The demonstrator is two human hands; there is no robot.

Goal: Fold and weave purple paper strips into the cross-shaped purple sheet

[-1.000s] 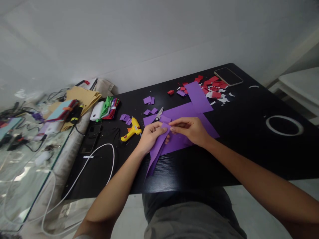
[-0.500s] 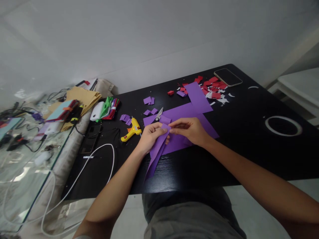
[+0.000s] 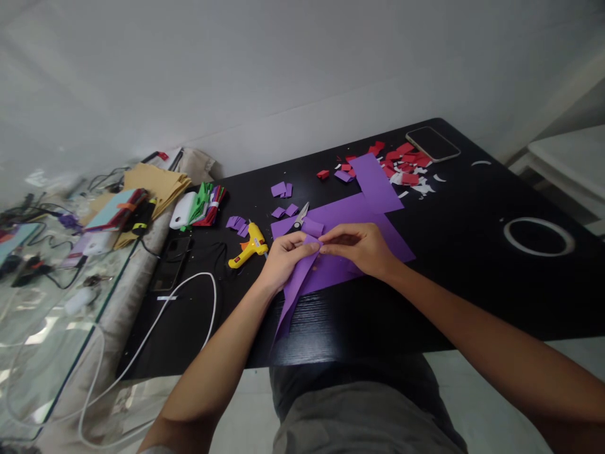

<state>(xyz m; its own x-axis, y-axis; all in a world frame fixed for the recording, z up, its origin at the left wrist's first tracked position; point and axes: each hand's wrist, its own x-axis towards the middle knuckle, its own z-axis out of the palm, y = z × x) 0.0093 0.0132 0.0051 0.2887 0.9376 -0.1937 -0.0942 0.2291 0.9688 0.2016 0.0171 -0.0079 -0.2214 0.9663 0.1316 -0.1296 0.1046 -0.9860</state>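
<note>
A folded strip of purple paper (image 3: 293, 296) slants down toward the table's front edge, its upper end pinched by my left hand (image 3: 287, 257). At that same end, the thumb and forefinger of my right hand (image 3: 355, 247) close on the paper's edge, their tips almost meeting my left thumb. Beneath both hands lies a large purple sheet (image 3: 387, 236), flat on the black table. Scissors (image 3: 301, 215) rest just beyond my left hand, partly covered by a curled purple piece (image 3: 312, 227). Left of that hand is a yellow glue gun (image 3: 250, 247).
Small purple squares (image 3: 282, 189) lie in groups behind the scissors. Another purple sheet (image 3: 377, 183) overlaps the large one, beside red and white scraps (image 3: 409, 167). A phone (image 3: 433, 144) and a white ring (image 3: 539, 238) are at right; a white cable (image 3: 213, 296) loops at left.
My fingertips have shifted slightly along the folded paper's upper end, and the fold looks a little more closed. Both hands stay in nearly the same place.
</note>
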